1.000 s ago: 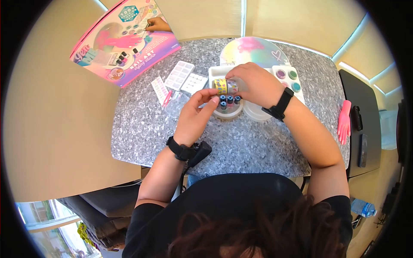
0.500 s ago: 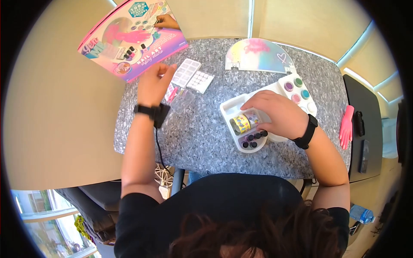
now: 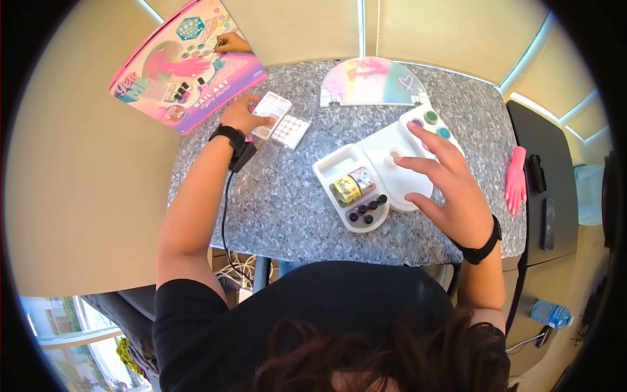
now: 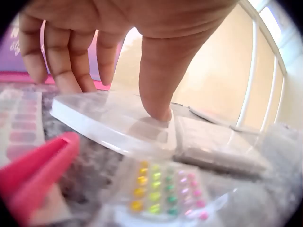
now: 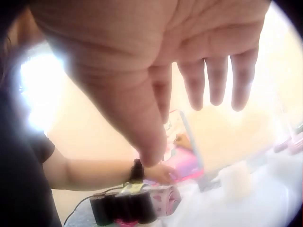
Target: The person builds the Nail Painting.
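Observation:
At the back left of the table, my left hand (image 3: 240, 119) grips a flat white compartment case (image 3: 274, 104). The left wrist view shows the thumb on its near right edge and the fingers on the far side. Beside it lie a clear pack of small white pieces (image 3: 291, 132), a sheet of coloured gems (image 4: 161, 189) and pink tweezers (image 4: 42, 170). My right hand (image 3: 450, 189) hovers with spread fingers over the right part of a white tray (image 3: 392, 171), holding nothing. Patterned tape rolls (image 3: 348, 188) and several black-capped nail polish bottles (image 3: 368, 209) sit in the tray's left compartments.
A nail art box (image 3: 189, 72) stands at the back left. Behind the tray is a half-round rainbow panel (image 3: 372, 83). Small coloured pots (image 3: 431, 117) sit at the tray's far right. A pink model hand (image 3: 516, 179) lies by the table's right edge.
The left hand has left the tray, moved left and taken hold of the compartment case. The tray has shifted toward me and turned; the right hand has let go and lifted off rightward.

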Action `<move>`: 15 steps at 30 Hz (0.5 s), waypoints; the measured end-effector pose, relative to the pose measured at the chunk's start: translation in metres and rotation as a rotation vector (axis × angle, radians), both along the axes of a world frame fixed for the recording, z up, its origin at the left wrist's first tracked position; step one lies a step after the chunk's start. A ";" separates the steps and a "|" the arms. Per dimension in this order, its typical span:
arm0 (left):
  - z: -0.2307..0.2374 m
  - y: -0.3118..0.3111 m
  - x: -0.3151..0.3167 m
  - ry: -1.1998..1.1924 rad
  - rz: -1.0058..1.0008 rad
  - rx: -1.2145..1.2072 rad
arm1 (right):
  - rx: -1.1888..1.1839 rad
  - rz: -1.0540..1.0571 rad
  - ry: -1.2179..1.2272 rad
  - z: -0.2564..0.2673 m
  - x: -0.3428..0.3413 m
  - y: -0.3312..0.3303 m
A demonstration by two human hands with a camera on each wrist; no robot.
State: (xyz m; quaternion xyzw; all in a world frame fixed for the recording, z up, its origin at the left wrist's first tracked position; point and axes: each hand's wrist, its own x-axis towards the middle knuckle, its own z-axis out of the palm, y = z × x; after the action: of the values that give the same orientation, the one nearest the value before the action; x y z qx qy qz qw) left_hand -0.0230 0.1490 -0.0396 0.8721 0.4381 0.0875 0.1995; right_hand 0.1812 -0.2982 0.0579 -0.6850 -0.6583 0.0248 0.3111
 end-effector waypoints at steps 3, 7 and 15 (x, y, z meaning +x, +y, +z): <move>0.014 -0.006 -0.002 -0.210 -0.014 -0.183 | 0.018 -0.051 0.045 -0.005 -0.002 -0.010; 0.054 -0.039 -0.009 -0.242 -0.004 0.011 | 0.040 -0.058 0.119 -0.019 -0.005 -0.019; 0.061 -0.137 -0.010 -0.788 -0.067 -0.654 | 0.059 -0.054 0.173 -0.029 -0.007 -0.018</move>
State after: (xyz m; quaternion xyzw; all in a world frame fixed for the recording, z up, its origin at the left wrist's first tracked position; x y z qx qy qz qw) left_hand -0.0326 0.0119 0.0214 0.6787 0.3057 0.2614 0.6145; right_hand 0.1739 -0.3164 0.0286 -0.6885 -0.6106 0.0563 0.3873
